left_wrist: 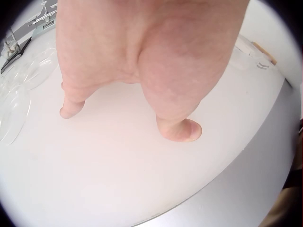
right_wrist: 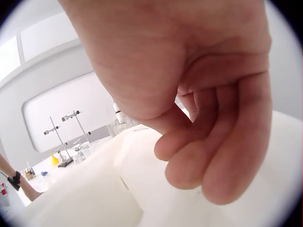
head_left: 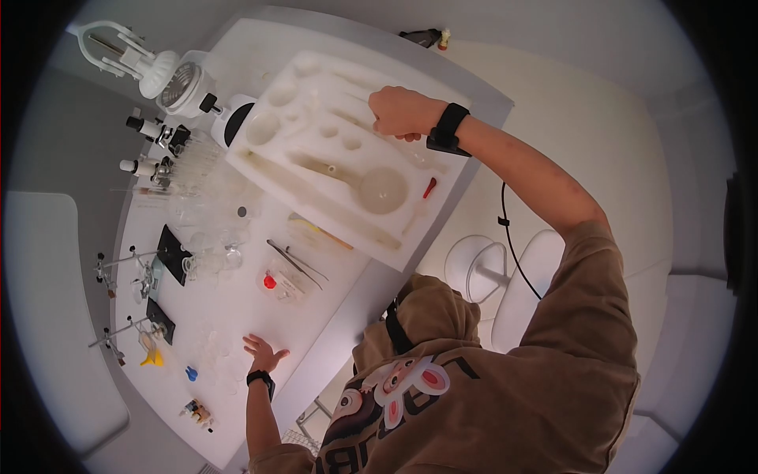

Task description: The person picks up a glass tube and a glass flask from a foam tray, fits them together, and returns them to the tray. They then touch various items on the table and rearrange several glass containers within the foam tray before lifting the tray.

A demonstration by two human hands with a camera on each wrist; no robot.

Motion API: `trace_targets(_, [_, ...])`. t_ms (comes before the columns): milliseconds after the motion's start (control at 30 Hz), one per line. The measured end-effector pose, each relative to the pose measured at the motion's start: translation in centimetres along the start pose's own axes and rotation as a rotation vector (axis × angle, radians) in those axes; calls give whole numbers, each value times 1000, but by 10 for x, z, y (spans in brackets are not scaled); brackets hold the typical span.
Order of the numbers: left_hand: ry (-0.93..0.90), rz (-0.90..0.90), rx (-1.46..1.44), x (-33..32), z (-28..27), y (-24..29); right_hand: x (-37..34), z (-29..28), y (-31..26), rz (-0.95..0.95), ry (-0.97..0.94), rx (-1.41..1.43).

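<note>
My right hand (head_left: 401, 112) is over the white foam tray (head_left: 268, 170), near its right-hand end. Its fingers (right_wrist: 227, 156) curl inward, and the thumb passes behind them in the right wrist view. The thumb's tip is hidden there, so I cannot tell whether it pinches something. Close below this hand, a clear piece (head_left: 418, 156) lies in a recess of the foam. A small red item (head_left: 429, 188) sits near the tray's front edge. My left hand (head_left: 265, 354) has its fingers spread at the white tabletop (left_wrist: 113, 161), holding nothing, with clear glass dishes (left_wrist: 13, 113) beside it.
Beyond the tray stand a white fan (head_left: 183, 85), microscopes (head_left: 162, 136) and upright glassware (head_left: 197, 162). Clamp stands (head_left: 162, 320) and a yellow funnel (head_left: 152, 357) are along the far side. Tweezers (head_left: 292, 259) and a red-capped item (head_left: 270, 281) lie between the hands.
</note>
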State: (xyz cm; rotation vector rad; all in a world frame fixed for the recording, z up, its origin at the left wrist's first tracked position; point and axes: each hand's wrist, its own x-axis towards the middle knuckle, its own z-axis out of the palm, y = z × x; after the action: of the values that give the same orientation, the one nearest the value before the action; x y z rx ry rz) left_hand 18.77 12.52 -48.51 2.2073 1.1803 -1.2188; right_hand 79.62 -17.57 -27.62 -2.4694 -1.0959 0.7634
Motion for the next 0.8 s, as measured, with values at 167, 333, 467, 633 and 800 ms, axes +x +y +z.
trace_targets(167, [-11, -71, -10, 2, -1, 1, -7, 2, 3, -28, 57, -42])
trace_targets(333, [-19, -20, -19, -5, -5, 5, -37, 24, 13, -57, 151, -227])
trace_targets(467, [-24, -20, 6, -3, -5, 4, -58, 46, 14, -51, 202, -288])
trace_targets(633, [-8, -30, 27, 0, -1, 2, -66, 50, 6, -63, 178, -404])
trace_targets(800, [23, -40, 27, 1, 4, -4, -50, 60, 8, 17, 43, -563])
